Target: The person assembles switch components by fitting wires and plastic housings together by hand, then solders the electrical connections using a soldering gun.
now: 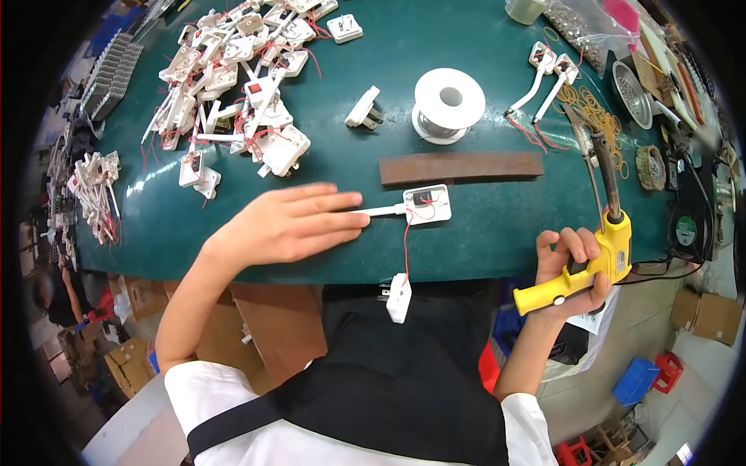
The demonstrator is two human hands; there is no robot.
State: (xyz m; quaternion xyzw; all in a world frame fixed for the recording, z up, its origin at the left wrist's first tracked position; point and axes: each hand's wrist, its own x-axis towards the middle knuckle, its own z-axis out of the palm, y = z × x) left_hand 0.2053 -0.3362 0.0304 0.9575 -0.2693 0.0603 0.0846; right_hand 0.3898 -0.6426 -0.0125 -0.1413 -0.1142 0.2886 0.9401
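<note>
Looking down on a smooth, glossy green tabletop (505, 233). Near its front edge, finding a rectangular white plastic housing (441, 210), open-faced, holding a black component (422, 198) and thin loops of red wire, and joined on its left to a slim white stem (386, 210). Below it, seeing a boxy white plug piece (399, 299) with metal prongs, hung past the table edge on a red wire (406, 248). Just beyond the housing, noting a long brown block (461, 168), flat and straight-edged; past that, a glossy white spool (450, 120) with a round central hole. To the left, meeting a jumbled heap of white plastic parts (260, 93) laced with red wires; to the far right, a tangle of tan rubber bands (606, 128).

Reaching the left hand (299, 225): palm down, fingers long and slightly parted, touching the stem's end at the fingertips. Cannot tell whether pinched there, the underside being hidden. Closed firmly, by contrast, in the right hand (553, 268): a yellow pistol-shaped tool (618, 252), hard and plastic-looking, with fingers curled near its black trigger and a dark metal tube (611, 175) rising from its front, well apart from the housing.
</note>
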